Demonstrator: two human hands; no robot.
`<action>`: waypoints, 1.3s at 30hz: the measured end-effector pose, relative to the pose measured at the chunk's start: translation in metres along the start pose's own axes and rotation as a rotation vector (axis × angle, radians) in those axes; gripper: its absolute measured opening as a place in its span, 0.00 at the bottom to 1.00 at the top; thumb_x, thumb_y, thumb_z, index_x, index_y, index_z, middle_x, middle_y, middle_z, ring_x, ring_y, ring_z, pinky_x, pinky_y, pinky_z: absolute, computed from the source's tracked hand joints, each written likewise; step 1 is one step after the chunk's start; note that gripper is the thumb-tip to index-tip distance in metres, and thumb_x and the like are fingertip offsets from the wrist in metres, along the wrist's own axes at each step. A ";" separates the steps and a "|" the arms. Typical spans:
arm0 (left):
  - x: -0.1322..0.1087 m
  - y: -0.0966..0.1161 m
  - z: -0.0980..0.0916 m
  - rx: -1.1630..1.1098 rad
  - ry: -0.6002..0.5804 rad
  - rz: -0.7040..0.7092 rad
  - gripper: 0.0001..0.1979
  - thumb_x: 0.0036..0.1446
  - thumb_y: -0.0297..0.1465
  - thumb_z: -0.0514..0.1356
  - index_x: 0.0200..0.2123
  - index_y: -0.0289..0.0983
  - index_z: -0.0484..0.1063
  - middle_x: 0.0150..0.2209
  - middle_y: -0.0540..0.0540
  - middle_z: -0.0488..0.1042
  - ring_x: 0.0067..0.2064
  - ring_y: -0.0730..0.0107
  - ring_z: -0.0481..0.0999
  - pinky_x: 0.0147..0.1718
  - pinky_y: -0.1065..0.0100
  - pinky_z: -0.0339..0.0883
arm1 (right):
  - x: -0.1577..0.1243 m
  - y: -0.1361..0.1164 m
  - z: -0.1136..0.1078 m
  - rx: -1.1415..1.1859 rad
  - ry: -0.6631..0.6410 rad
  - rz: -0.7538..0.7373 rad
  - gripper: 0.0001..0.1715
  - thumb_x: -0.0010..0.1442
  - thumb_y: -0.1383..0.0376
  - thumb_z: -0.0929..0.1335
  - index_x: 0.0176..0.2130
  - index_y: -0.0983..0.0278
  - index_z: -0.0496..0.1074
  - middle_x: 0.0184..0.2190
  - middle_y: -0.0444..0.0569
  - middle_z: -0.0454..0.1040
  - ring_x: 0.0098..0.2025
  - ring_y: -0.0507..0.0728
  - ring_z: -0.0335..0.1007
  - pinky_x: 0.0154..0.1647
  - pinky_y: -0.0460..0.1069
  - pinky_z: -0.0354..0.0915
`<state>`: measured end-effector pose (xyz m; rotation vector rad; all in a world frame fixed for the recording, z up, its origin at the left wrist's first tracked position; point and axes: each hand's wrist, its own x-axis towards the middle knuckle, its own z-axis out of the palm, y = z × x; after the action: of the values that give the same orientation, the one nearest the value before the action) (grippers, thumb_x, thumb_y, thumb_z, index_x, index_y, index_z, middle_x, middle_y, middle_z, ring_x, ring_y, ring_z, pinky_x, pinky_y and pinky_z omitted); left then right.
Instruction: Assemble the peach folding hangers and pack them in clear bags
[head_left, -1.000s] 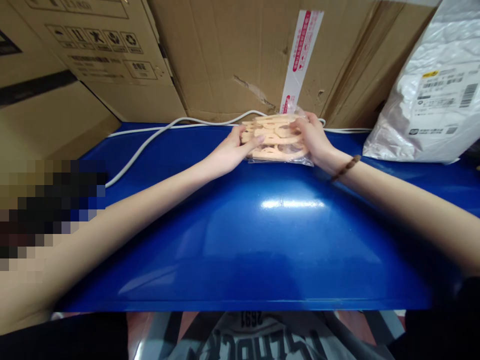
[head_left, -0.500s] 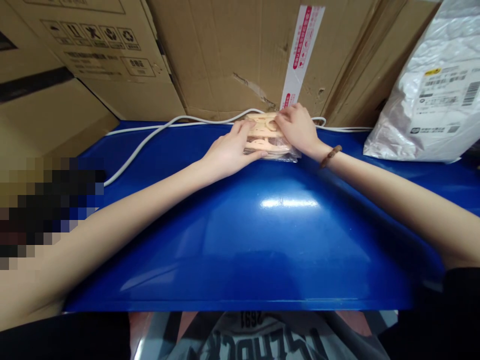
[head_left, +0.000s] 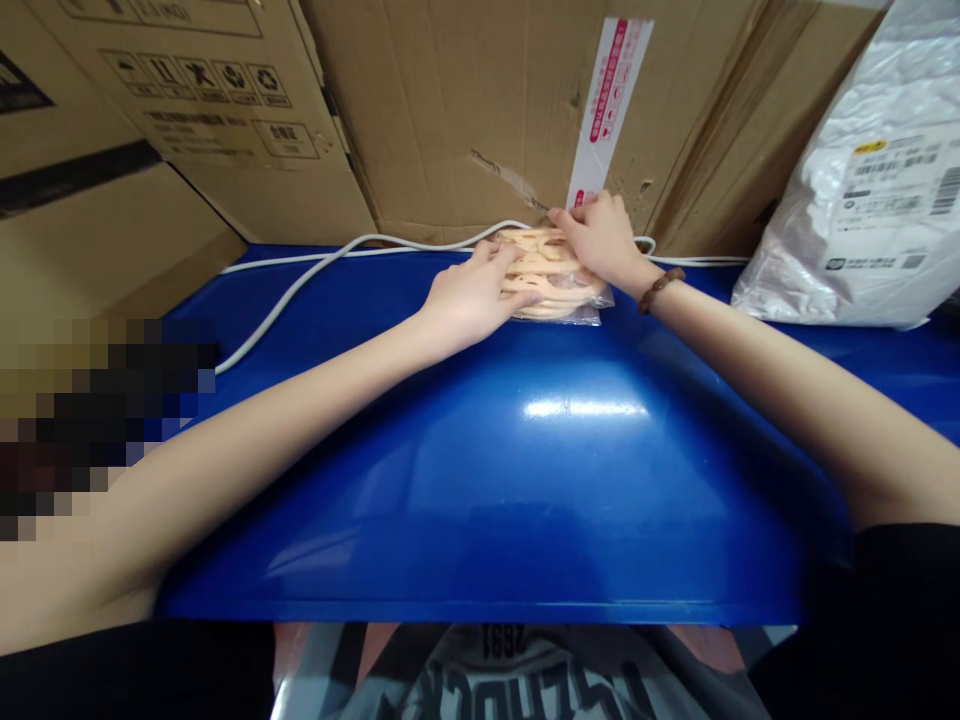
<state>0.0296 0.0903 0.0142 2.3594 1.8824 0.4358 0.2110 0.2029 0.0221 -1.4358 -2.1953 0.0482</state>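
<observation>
A pile of flat, curved, pale peach pieces (head_left: 551, 262) in clear plastic bags lies on the blue table (head_left: 480, 480), close to the cardboard at the back. Their exact kind is unclear. My left hand (head_left: 471, 298) grips the pile's left side, fingers over the top and thumb along the near edge. Bent over the far right corner is my right hand (head_left: 602, 240), its fingers drawn together at the pile's back edge; its palm side is hidden. A brown bead bracelet (head_left: 661, 289) circles the right wrist.
Large cardboard boxes (head_left: 465, 110) stand along the back and left. A white cable (head_left: 300, 268) runs behind the pile and curves down at left. To the right leans a white padded mailer (head_left: 847, 220) with a label. A blurred-out dark patch (head_left: 112, 400) covers the far left.
My right hand's fingertips have moved slightly back, toward the cardboard. The left hand has shifted a little right in the picture, and the camera view has moved slightly.
</observation>
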 end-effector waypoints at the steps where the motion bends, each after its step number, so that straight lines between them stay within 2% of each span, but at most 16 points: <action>1: 0.000 0.001 -0.001 0.008 -0.004 -0.007 0.31 0.66 0.49 0.53 0.67 0.42 0.59 0.67 0.40 0.60 0.60 0.42 0.72 0.58 0.46 0.66 | -0.001 -0.002 -0.001 -0.024 0.045 0.026 0.29 0.72 0.55 0.56 0.30 0.68 0.71 0.40 0.59 0.75 0.53 0.63 0.64 0.58 0.61 0.53; 3: -0.001 0.003 -0.001 0.017 -0.006 0.002 0.31 0.66 0.49 0.53 0.67 0.42 0.58 0.67 0.39 0.60 0.60 0.42 0.71 0.58 0.48 0.66 | -0.004 -0.005 -0.005 -0.062 0.091 0.068 0.28 0.72 0.53 0.57 0.32 0.68 0.72 0.41 0.59 0.76 0.52 0.64 0.65 0.58 0.61 0.53; 6: -0.002 0.000 -0.002 0.019 -0.002 0.047 0.33 0.66 0.49 0.53 0.68 0.40 0.58 0.68 0.37 0.58 0.63 0.42 0.68 0.60 0.48 0.64 | -0.009 -0.008 -0.020 -0.079 0.059 0.033 0.30 0.74 0.54 0.54 0.35 0.67 0.74 0.37 0.56 0.78 0.47 0.61 0.70 0.56 0.59 0.57; 10: -0.012 -0.004 -0.002 0.016 0.030 0.142 0.37 0.65 0.49 0.55 0.69 0.33 0.55 0.71 0.32 0.52 0.70 0.41 0.56 0.66 0.47 0.54 | -0.031 -0.012 -0.048 -0.108 0.043 -0.025 0.32 0.74 0.53 0.53 0.39 0.68 0.76 0.39 0.57 0.78 0.46 0.62 0.72 0.54 0.59 0.60; 14: -0.036 0.000 0.000 -0.007 0.118 0.300 0.39 0.64 0.48 0.57 0.69 0.30 0.52 0.72 0.29 0.48 0.73 0.43 0.46 0.69 0.46 0.45 | -0.081 -0.024 -0.072 -0.215 0.136 -0.308 0.26 0.71 0.51 0.59 0.55 0.63 0.73 0.52 0.57 0.75 0.56 0.69 0.66 0.59 0.66 0.58; 16: -0.051 0.005 0.001 -0.020 0.113 0.370 0.39 0.65 0.47 0.56 0.70 0.30 0.50 0.72 0.29 0.48 0.74 0.45 0.46 0.70 0.47 0.45 | -0.113 -0.032 -0.078 -0.242 0.102 -0.401 0.26 0.70 0.51 0.58 0.57 0.59 0.72 0.55 0.56 0.73 0.58 0.69 0.65 0.61 0.67 0.58; 18: -0.066 0.009 0.004 -0.030 0.073 0.443 0.38 0.67 0.47 0.54 0.69 0.28 0.51 0.72 0.29 0.50 0.73 0.49 0.48 0.70 0.50 0.45 | -0.143 -0.037 -0.078 -0.239 0.000 -0.462 0.27 0.70 0.52 0.58 0.57 0.61 0.73 0.55 0.56 0.73 0.57 0.68 0.67 0.59 0.65 0.63; 20: -0.077 0.011 0.008 -0.041 0.022 0.486 0.36 0.69 0.46 0.51 0.69 0.27 0.53 0.71 0.31 0.54 0.73 0.53 0.51 0.71 0.54 0.46 | -0.166 -0.038 -0.071 -0.195 -0.114 -0.480 0.27 0.70 0.53 0.58 0.60 0.59 0.70 0.58 0.55 0.72 0.57 0.66 0.69 0.60 0.63 0.66; 22: -0.085 0.010 0.012 -0.051 -0.033 0.488 0.34 0.70 0.46 0.48 0.69 0.28 0.53 0.71 0.33 0.55 0.73 0.56 0.52 0.71 0.55 0.47 | -0.182 -0.034 -0.061 -0.166 -0.187 -0.465 0.29 0.70 0.53 0.60 0.64 0.61 0.67 0.62 0.56 0.69 0.60 0.66 0.68 0.60 0.62 0.67; 26: -0.091 0.005 0.019 -0.068 -0.144 0.461 0.33 0.71 0.46 0.47 0.70 0.30 0.53 0.72 0.36 0.53 0.73 0.58 0.51 0.70 0.56 0.49 | -0.188 -0.019 -0.045 -0.168 -0.264 -0.479 0.35 0.70 0.51 0.60 0.66 0.69 0.64 0.67 0.62 0.62 0.66 0.68 0.62 0.64 0.63 0.64; 28: -0.091 0.003 0.020 -0.057 -0.167 0.453 0.33 0.71 0.47 0.47 0.69 0.29 0.55 0.72 0.37 0.53 0.73 0.57 0.52 0.70 0.55 0.49 | -0.185 -0.013 -0.042 -0.161 -0.293 -0.495 0.35 0.71 0.50 0.59 0.66 0.69 0.63 0.67 0.63 0.61 0.67 0.68 0.62 0.64 0.64 0.63; 33: -0.090 0.002 0.020 -0.022 -0.150 0.466 0.33 0.71 0.46 0.47 0.69 0.30 0.57 0.71 0.37 0.54 0.72 0.57 0.53 0.70 0.55 0.49 | -0.180 -0.010 -0.044 -0.144 -0.312 -0.517 0.34 0.70 0.50 0.60 0.67 0.65 0.63 0.68 0.61 0.61 0.67 0.68 0.61 0.64 0.66 0.62; 39: -0.091 0.002 0.020 -0.025 -0.147 0.471 0.33 0.71 0.46 0.47 0.68 0.30 0.57 0.71 0.36 0.54 0.72 0.56 0.54 0.70 0.54 0.50 | -0.181 -0.011 -0.045 -0.134 -0.314 -0.518 0.34 0.70 0.51 0.61 0.66 0.68 0.64 0.68 0.64 0.61 0.67 0.69 0.61 0.64 0.67 0.62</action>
<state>0.0188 0.0043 -0.0198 2.7239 1.2441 0.3036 0.2766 0.0302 -0.0076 -0.9271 -2.8151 -0.0590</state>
